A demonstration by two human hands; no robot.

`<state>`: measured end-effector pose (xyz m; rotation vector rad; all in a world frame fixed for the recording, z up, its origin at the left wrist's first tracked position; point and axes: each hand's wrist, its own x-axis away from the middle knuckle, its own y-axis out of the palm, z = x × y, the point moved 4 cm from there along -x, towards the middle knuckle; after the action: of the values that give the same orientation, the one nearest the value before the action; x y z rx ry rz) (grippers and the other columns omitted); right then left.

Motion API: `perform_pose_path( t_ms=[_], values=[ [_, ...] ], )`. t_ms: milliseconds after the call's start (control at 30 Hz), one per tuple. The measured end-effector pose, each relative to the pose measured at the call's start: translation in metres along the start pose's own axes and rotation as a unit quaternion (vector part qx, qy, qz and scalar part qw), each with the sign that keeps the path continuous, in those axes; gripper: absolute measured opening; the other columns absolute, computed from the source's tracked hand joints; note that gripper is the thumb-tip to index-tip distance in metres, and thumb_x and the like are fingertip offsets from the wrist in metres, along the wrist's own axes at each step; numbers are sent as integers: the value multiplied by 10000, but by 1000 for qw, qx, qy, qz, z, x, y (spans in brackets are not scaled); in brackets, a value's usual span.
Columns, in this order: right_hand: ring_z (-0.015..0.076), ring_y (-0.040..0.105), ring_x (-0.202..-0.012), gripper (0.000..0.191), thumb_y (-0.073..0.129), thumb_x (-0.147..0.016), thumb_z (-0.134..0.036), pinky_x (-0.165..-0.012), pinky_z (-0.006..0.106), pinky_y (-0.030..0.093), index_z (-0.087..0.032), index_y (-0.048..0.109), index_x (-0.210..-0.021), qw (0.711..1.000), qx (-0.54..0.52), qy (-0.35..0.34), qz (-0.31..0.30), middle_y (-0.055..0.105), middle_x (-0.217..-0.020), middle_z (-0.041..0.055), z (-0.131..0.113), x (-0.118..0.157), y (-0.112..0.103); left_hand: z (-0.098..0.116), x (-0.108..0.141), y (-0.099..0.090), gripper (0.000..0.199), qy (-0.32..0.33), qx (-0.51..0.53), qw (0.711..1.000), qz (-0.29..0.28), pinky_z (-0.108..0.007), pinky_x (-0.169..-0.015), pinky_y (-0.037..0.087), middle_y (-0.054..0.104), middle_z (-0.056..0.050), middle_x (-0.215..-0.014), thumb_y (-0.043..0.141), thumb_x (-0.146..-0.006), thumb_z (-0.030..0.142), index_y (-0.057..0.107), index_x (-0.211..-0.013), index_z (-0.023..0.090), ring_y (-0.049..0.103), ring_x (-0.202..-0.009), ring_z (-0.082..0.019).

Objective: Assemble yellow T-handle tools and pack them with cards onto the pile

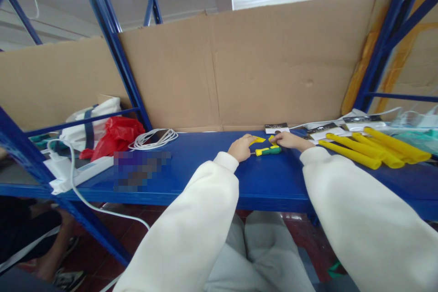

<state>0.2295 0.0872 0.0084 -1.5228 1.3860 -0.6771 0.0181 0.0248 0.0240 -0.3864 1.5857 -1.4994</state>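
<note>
My left hand [240, 147] pinches one end of a flat yellow piece [258, 140], which points to the right. Close by on the right, my right hand [286, 140] has its fingers closed on a smaller yellow piece [271, 138]. A small gap shows between the two pieces. Just in front of them lies a screwdriver [268, 151] with a green and yellow handle, its shaft toward my left hand. All this is on the blue shelf top [270, 178]. The exact kind of the yellow pieces is too small to make out.
Several yellow tubes [372, 148] lie at the right, near packaged cards [323, 130]. Coiled white cable [153, 139], a red bag [116, 134] and a power strip [82, 174] are on the left. Cardboard [260, 68] walls the back. Another person's leg [54, 242] shows lower left.
</note>
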Motion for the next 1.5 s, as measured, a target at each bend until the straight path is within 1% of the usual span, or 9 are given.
perform_pose_path(
  t_ms=[233, 567, 700, 833, 933, 1100, 1233, 1333, 1500],
  values=[
    [221, 674, -1112, 501, 450, -680, -5, -1021, 286, 462, -148, 791, -1018, 1000, 3, 9, 25, 739, -1138, 49, 8, 1, -2, -1, -1, 1, 686, 7, 1, 1000, 5, -321, -1085, 448, 578, -25, -1384, 455, -732, -14, 584, -1349, 257, 582, -1207, -192],
    [227, 712, -1003, 421, 464, -660, 31, -943, 282, 507, -156, 797, -838, 997, -25, 50, 46, 778, -984, 38, 13, 11, -9, 0, 0, 0, 683, 0, 11, 1000, 1, -336, -1103, 431, 569, -40, -1391, 459, -728, -26, 585, -1347, 234, 570, -1229, -202],
    [220, 699, -1008, 327, 506, -699, 4, -940, 288, 498, -167, 766, -796, 983, -91, 46, 153, 778, -951, 61, 14, 9, -20, -2, -1, 1, 680, -1, 22, 1000, 7, -345, -1105, 429, 576, -48, -1381, 452, -725, -33, 591, -1337, 229, 565, -1234, -205],
    [172, 700, -790, 242, 518, -816, -87, -782, 288, 537, -122, 718, -948, 929, -248, 55, 270, 764, -876, 99, 8, 13, -33, -2, -3, 0, 683, -2, 43, 998, 36, -362, -1104, 431, 577, -66, -1379, 438, -723, -46, 587, -1335, 218, 564, -1235, -208],
    [135, 653, -634, 172, 571, -876, -216, -650, 243, 513, -128, 694, -958, 913, -339, 25, 225, 737, -732, 73, -14, 18, -32, -2, -3, -2, 688, -2, 56, 997, 62, -370, -1115, 419, 581, -77, -1373, 427, -724, -60, 575, -1340, 207, 567, -1232, -205],
    [143, 652, -624, 311, 687, -820, -414, -593, 240, 486, -161, 703, -998, 916, -393, -70, 33, 730, -693, 56, -63, 33, -12, -1, -3, -5, 682, 3, 70, 994, 89, -378, -1129, 398, 586, -114, -1352, 429, -732, -73, 535, -1366, 156, 558, -1250, -215],
    [110, 585, -547, 257, 765, -723, -347, -548, 231, 463, -170, 721, -904, 912, -400, -87, 0, 703, -651, 22, -78, 35, -2, -1, -3, -6, 673, 6, 68, 993, 92, -361, -1121, 405, 569, -120, -1368, 438, -744, -65, 520, -1377, 146, 542, -1272, -217],
    [87, 526, -506, 117, 733, -722, -253, -496, 208, 414, -165, 707, -794, 904, -419, -59, 58, 654, -604, 3, -70, 30, -5, 1, -2, -7, 671, -5, 56, 995, 82, -352, -1104, 420, 552, -110, -1389, 446, -770, -36, 494, -1409, 164, 540, -1275, -219],
    [71, 453, -462, 45, 624, -789, -199, -448, 190, 367, -170, 659, -787, 854, -460, 23, 241, 561, -572, -24, -37, 21, -23, 7, 0, -6, 697, -1, 38, 999, 34, -328, -1052, 453, 590, -66, -1314, 503, -816, 58, 429, -1479, 260, 584, -1203, -218]
  ],
)
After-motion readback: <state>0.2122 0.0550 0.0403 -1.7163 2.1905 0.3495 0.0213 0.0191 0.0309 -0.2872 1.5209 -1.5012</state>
